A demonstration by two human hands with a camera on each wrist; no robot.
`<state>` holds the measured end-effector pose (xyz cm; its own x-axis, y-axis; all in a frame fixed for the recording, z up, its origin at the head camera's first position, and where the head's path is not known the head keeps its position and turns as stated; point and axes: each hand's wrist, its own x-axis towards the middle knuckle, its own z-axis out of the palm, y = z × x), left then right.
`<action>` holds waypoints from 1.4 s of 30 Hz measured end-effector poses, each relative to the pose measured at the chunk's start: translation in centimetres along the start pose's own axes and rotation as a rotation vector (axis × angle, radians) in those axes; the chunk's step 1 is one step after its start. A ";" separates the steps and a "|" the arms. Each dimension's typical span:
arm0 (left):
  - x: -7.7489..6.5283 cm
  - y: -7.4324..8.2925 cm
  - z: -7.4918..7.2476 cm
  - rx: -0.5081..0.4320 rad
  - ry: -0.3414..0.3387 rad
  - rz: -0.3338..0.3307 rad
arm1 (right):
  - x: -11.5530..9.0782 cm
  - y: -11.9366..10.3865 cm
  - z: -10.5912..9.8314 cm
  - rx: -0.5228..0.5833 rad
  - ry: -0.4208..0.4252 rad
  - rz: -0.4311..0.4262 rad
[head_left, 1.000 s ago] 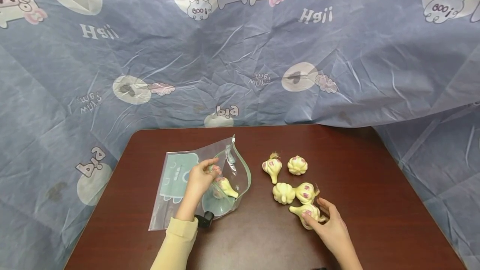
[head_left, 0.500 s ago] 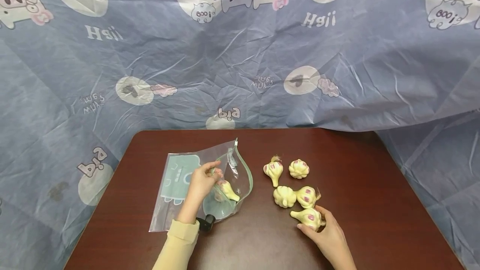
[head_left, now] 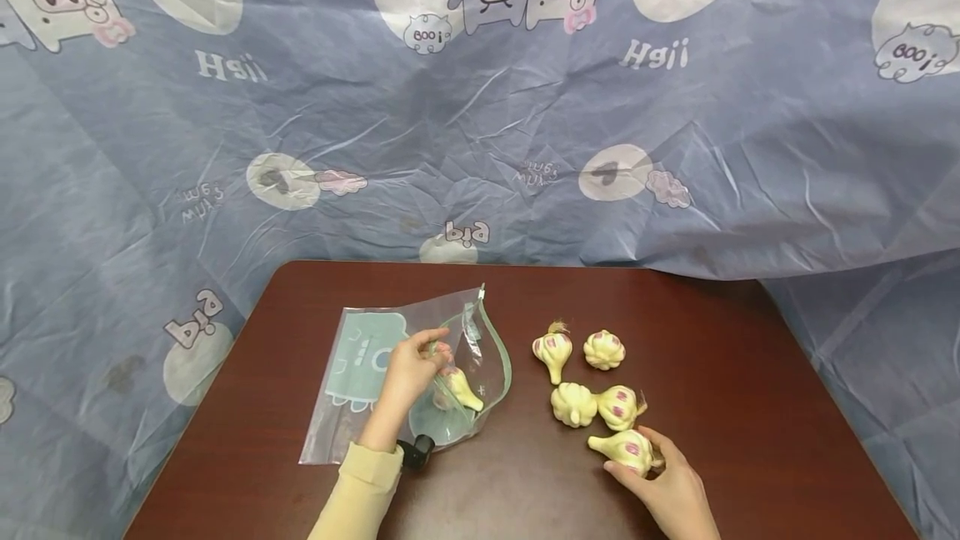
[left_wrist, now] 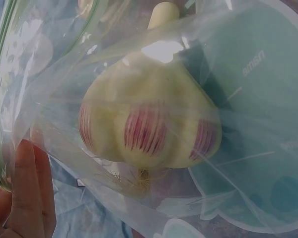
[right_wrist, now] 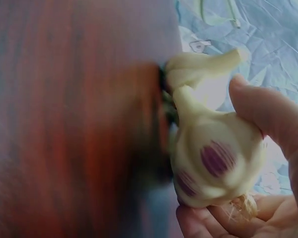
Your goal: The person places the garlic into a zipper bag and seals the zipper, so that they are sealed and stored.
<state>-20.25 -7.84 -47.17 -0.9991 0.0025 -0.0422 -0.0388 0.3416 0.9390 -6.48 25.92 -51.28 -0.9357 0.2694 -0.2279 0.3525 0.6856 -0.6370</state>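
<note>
My left hand point(head_left: 408, 369) pinches the rim of a clear zip bag point(head_left: 495, 332) with a green seal, holding its mouth apart. One garlic bulb point(head_left: 465, 390) lies inside; through the plastic, the left wrist view shows its purple streaks and roots point(left_wrist: 143, 181). At the table's right, my right hand point(head_left: 671, 486) holds another garlic bulb point(head_left: 628, 450) between thumb and fingers, its stem pointing left. The right wrist view has the thumb point(right_wrist: 268, 111) on one side of this bulb point(right_wrist: 216, 153) and fingers under its root end. A second bulb point(right_wrist: 198, 74) shows just behind it.
Beyond the held bulb lie two garlic bulbs side by side, one pale point(head_left: 573, 404) and one streaked point(head_left: 618, 407). Farther back are a long-stemmed bulb point(head_left: 552, 352) and a round one point(head_left: 603, 350). The brown table point(head_left: 720, 357) ends at a blue patterned cloth point(head_left: 450, 123).
My right thumb has moved from the top of the bulb to its near side, and the fingers now hold it. The left hand keeps its pinch on the bag. The head view has shifted slightly.
</note>
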 end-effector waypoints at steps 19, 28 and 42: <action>-0.1 0.3 -0.1 0.016 -0.004 0.041 | 0.3 -3.6 -2.7 0.034 0.121 -0.164; -0.1 0.3 -0.1 0.015 0.008 0.061 | 1.8 -7.8 -2.4 0.109 0.133 -0.242; -0.5 0.0 -0.3 0.046 0.000 0.069 | 3.6 -14.8 1.6 0.293 0.091 -0.346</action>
<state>-19.72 -8.07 -47.01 -0.9994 0.0277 0.0221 0.0311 0.3837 0.9229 -15.12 15.67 -43.81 -0.9878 0.1254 0.0919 -0.0118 0.5294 -0.8483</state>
